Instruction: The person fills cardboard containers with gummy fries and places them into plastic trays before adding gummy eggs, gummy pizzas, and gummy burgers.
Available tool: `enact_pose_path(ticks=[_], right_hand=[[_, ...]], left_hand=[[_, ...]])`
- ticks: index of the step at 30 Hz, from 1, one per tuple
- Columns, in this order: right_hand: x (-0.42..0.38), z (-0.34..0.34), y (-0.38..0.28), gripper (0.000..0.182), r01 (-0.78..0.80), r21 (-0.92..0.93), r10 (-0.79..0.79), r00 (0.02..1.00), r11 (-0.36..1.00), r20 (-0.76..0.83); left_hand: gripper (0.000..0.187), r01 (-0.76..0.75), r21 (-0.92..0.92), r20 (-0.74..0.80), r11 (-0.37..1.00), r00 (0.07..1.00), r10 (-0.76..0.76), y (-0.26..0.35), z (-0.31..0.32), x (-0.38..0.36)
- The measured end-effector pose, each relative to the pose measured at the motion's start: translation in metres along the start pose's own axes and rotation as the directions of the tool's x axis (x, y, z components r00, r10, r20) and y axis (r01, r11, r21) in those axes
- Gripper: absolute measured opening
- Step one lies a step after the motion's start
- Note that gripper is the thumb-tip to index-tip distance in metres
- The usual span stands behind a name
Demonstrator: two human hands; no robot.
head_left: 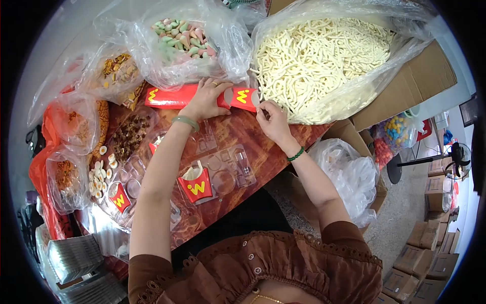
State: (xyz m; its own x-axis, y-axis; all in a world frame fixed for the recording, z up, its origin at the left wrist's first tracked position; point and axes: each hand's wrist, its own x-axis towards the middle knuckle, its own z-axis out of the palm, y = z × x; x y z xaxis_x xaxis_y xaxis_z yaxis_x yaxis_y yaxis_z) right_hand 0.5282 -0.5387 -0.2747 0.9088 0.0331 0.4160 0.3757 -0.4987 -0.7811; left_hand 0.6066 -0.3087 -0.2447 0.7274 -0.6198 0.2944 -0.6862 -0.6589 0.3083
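My left hand (205, 100) lies over a long stack of red cartons (169, 97) with yellow logos, its fingers wrapped round the stack. At the stack's right end, a red carton (244, 98) sits between my two hands. My right hand (273, 119) pinches this carton's edge by its pale opening. Right beside it, a big plastic bag holds pale yellow strips (324, 61). Nearer to me, a filled red carton (195, 186) stands in a clear compartment tray (230, 175). A smaller filled carton (119, 197) is at the left, and another is partly hidden behind my left forearm.
A bag of pastel candies (185, 38) is at the back. Small egg-shaped pieces (100, 177), brown candies (130, 137) and bags of orange pieces (66, 175) lie left. Clear trays (73, 256) are stacked lower left. A box with plastic bags (347, 172) stands right of the table (298, 147).
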Motion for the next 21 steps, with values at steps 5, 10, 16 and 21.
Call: enact_pose_path(ticks=[5, 10, 16, 21], right_hand=[[0.015, -0.041, -0.037, 0.013, 0.316, -0.249, -0.306, 0.949, 0.915, 0.078], [0.057, -0.082, -0.063, 0.017, 0.486, -0.166, -0.437, 0.861, 0.858, 0.261], [0.101, -0.098, -0.015, 0.033, 0.451, -0.582, -0.174, 0.866, 0.677, 0.468], [0.093, -0.060, 0.012, 0.040, 0.426, -0.758, 0.009, 0.869, 0.495, 0.494]], left_hand=[[0.086, -0.017, -0.067, -0.172, 0.998, 0.985, 0.005, 0.022, -0.020, 0.008], [0.053, 0.256, -0.926, 0.207, 0.278, 0.959, -0.195, 0.048, -0.042, 0.014], [0.037, 0.227, -0.973, 0.225, -0.046, 0.882, -0.414, 0.065, -0.047, -0.007], [0.036, 0.195, -0.977, 0.214, -0.088, 0.863, -0.458, 0.083, -0.035, -0.029]])
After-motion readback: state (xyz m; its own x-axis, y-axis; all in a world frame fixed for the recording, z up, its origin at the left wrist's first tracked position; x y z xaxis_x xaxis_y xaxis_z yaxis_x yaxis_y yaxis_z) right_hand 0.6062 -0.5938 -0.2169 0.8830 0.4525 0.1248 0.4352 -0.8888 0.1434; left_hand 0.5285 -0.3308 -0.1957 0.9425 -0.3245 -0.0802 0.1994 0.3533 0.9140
